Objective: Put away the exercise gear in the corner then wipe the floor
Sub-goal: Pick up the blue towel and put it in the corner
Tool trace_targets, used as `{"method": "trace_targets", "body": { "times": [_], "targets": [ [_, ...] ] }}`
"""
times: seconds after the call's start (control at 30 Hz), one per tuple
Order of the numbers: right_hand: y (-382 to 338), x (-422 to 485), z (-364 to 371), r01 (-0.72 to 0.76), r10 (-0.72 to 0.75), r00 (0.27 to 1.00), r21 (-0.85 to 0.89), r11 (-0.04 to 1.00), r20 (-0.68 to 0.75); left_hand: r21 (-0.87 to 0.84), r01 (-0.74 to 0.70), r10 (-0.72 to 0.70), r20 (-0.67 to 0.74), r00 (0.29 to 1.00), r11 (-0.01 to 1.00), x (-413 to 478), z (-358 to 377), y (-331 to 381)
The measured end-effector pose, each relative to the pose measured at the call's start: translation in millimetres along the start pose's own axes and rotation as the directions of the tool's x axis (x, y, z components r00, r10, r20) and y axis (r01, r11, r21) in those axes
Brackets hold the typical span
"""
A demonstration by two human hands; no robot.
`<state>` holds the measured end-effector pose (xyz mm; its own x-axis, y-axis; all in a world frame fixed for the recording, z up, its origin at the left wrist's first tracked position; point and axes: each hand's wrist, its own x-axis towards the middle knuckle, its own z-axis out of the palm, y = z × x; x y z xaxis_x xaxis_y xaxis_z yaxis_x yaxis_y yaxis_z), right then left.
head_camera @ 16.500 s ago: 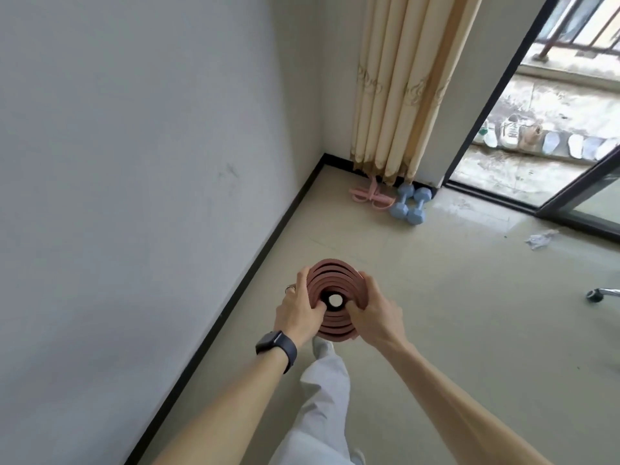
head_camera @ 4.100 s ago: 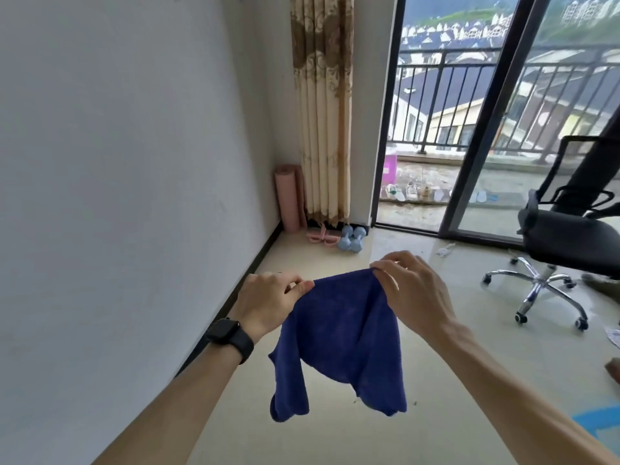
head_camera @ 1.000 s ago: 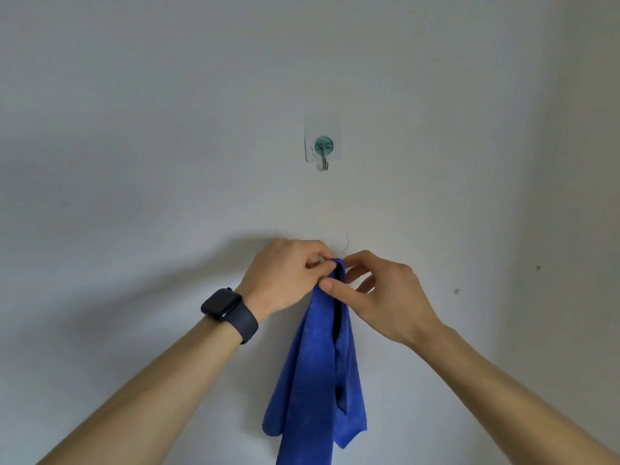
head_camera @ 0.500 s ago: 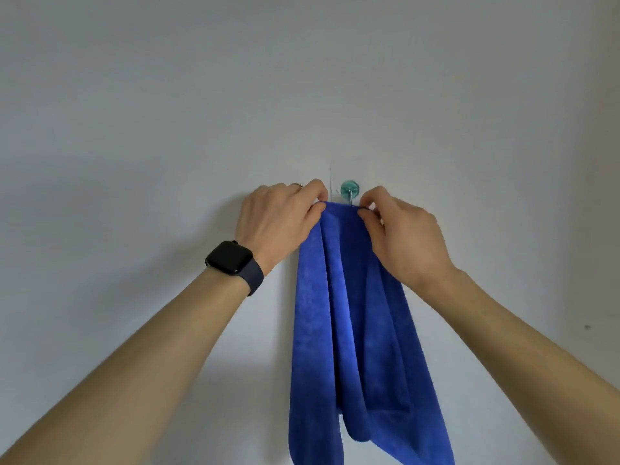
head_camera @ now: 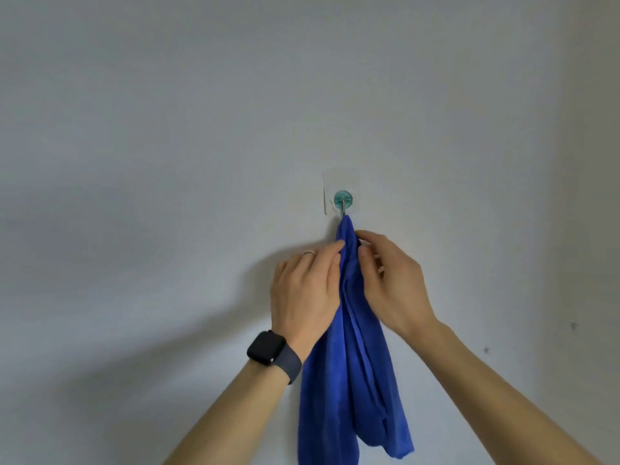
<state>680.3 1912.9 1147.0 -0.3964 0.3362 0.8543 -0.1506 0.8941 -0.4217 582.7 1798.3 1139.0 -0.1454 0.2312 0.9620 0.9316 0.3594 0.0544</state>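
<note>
Both hands meet on the upper part of a blue cloth, one on each side of its gathered neck. The right hand has its thumb and curled forefinger closed on the cloth's right-hand folds, pinching them just below the top. The left hand shows its back to the camera, and the tips of its thumb and forefinger lie against the cloth's left edge. Whether they actually nip the fabric or only touch it cannot be told from this angle. Just above the two sets of fingertips the cloth narrows to a point, and that point hangs on the metal prong of a small teal wall hook, which sits on a clear sticky pad. Below the grip the cloth falls loose in long folds between the forearms, its lower corners hanging past the right wrist. A ring shows on one left finger, and a dark watch sits on the left wrist below and to the left of the grip. Behind everything is a plain pale wall, with the hands' shadow spreading to the left of them.
</note>
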Motion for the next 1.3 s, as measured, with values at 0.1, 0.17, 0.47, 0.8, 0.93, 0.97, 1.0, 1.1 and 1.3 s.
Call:
{"method": "trace_targets", "body": {
  "times": [0.1, 0.17, 0.47, 0.8, 0.93, 0.97, 1.0, 1.1, 1.3],
  "targets": [
    [10, -46, 13, 0.007, -0.007, 1.0, -0.031, 1.0, 0.017, -0.054, 0.071, -0.062, 0.16, 0.985, 0.996, -36, 5, 1],
    [22, -78, 19, 0.011, -0.009, 0.999, -0.082, 0.997, 0.032, -0.097, 0.085, -0.062, 0.224, 0.973, 0.992, -63, 8, -1],
    [53, -225, 34, -0.123, 0.183, 0.948, -0.228, 0.966, 0.262, -0.067, 0.183, -0.128, 0.485, 0.865, 0.981, -213, 6, -10],
    [45, -335, 4, -0.13, 0.328, 0.796, -0.385, 0.914, 0.509, 0.231, 0.268, -0.346, 0.756, 0.555, 0.935, -329, -55, -5],
    [37, -359, 2, -0.035, 0.213, 0.755, -0.287, 0.957, 0.62, 0.362, 0.301, -0.47, 0.717, 0.514, 0.882, -364, -108, 6],
    [35, -363, 2, -0.017, 0.187, 0.745, -0.262, 0.965, 0.64, 0.401, 0.313, -0.508, 0.703, 0.497, 0.861, -374, -122, 9],
    [30, -370, 3, 0.004, 0.149, 0.732, -0.223, 0.975, 0.665, 0.453, 0.334, -0.563, 0.681, 0.468, 0.826, -386, -141, 15],
    [11, -396, 11, 0.063, 0.018, 0.689, -0.085, 0.994, 0.724, 0.605, 0.391, -0.72, 0.595, 0.357, 0.693, -422, -204, 36],
    [-75, -449, 35, 0.044, -0.19, 0.493, 0.193, 0.98, 0.849, 0.831, 0.419, -0.931, 0.311, 0.193, 0.365, -486, -354, 100]
  ]
}}
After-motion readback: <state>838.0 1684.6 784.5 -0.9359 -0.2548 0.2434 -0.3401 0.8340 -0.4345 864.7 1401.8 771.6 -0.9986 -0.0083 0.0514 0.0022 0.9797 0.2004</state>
